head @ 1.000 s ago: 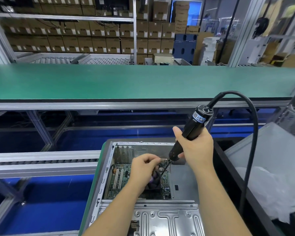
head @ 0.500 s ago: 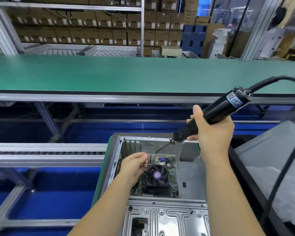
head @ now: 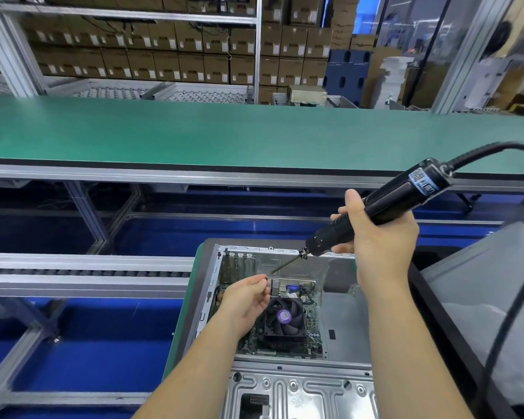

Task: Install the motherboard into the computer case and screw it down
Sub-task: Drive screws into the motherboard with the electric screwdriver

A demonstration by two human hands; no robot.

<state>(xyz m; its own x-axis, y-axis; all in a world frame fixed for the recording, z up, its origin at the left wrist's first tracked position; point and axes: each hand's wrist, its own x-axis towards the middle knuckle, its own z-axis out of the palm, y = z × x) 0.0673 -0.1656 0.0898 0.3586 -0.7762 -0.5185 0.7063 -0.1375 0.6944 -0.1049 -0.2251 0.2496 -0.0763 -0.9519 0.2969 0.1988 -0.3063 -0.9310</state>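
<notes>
Nearest, the bare metal front section of the computer case [head: 300,391] fills the lower edge of the view, its stamped panel lying flat and facing up. Just beyond it, inside the open case, the motherboard [head: 313,331] sits flat on the case floor, with a black cooler fan [head: 283,320] mounted on it (purple label at the hub). To the right of the board the bare case floor is exposed.

Left hand [head: 245,300]: hovering over the left part of the motherboard, fingers curled, thumb and forefinger pinching a small dark item, apparently a screw [head: 266,278]; too small to confirm. Fingertips sit near the board's far edge, beside the rear connector block.

Right hand [head: 381,237]: raised above the far right corner of the case, fingers wrapped firmly around the black electric screwdriver [head: 375,213]. The tool is tilted, cable end up and right, bit [head: 285,265] pointing down-left toward the screw; bit tip is near the screw but contact cannot be confirmed. A black cable [head: 496,352] loops from the tool's top and down the right side.

Beyond the case, a roller conveyor [head: 82,272] runs to the left, then a long green workbench [head: 224,131]. Farthest back, stacked cardboard boxes [head: 170,55] stand behind a metal frame.
</notes>
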